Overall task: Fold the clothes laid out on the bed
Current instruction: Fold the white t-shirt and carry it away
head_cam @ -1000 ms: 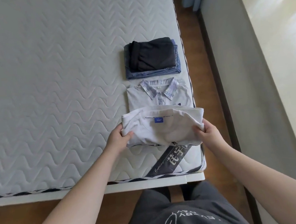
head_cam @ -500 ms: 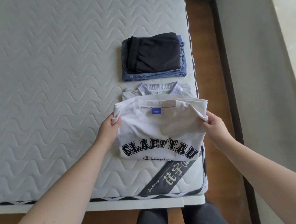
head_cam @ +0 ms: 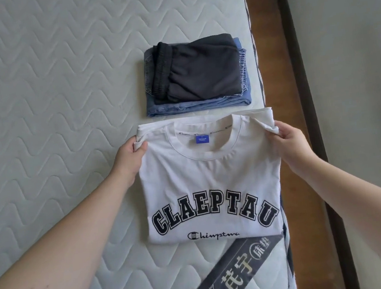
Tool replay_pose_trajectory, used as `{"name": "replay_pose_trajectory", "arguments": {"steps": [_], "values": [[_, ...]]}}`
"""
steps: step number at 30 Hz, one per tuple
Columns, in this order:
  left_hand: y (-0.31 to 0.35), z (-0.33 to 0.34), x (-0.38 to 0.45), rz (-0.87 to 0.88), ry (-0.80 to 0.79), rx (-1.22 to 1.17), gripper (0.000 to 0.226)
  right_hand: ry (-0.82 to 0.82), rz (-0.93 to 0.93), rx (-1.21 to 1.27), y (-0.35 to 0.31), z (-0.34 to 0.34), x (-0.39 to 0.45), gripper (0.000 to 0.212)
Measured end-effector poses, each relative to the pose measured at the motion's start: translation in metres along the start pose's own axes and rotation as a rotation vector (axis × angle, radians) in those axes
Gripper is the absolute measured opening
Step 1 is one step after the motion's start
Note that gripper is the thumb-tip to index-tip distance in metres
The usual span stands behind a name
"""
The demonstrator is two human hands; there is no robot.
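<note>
White cotton T-shirt with dark block lettering, folded flat near the quilted grey mattress edge, pinched at each shoulder corner by left hand and right hand, seemingly to square it before release.

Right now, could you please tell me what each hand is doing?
Left hand: closed, pinching the white T-shirt at its left shoulder corner.
Right hand: closed, pinching the same T-shirt at its right shoulder corner.
</note>
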State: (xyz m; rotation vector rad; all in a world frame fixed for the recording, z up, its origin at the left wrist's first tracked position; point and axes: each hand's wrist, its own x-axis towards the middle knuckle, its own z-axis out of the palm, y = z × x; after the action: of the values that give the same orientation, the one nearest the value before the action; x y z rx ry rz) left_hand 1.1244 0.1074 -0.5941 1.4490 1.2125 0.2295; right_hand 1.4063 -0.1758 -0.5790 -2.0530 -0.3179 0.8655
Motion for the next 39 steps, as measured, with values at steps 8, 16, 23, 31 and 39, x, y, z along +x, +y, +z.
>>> {"name": "replay_pose_trajectory", "arguments": {"steps": [8, 16, 23, 31, 39], "values": [[-0.028, 0.022, 0.052, -0.2, -0.001, 0.026, 0.045, 0.11, 0.157, -0.205, 0.023, 0.025, 0.074, 0.042], [-0.059, 0.014, -0.01, -0.373, -0.038, 0.023, 0.045, 0.109, 0.202, -0.275, 0.046, 0.029, 0.0, 0.056], [-0.103, 0.006, -0.085, -0.432, -0.177, 0.066, 0.016, -0.041, 0.323, -0.474, 0.091, 0.035, -0.078, 0.053], [-0.133, 0.004, -0.133, -0.253, -0.099, 0.433, 0.018, -0.089, 0.331, -0.512, 0.11, 0.03, -0.127, 0.049], [-0.154, 0.018, -0.144, -0.158, 0.156, 0.571, 0.033, 0.004, 0.336, -0.494, 0.136, 0.04, -0.146, 0.037]]}}
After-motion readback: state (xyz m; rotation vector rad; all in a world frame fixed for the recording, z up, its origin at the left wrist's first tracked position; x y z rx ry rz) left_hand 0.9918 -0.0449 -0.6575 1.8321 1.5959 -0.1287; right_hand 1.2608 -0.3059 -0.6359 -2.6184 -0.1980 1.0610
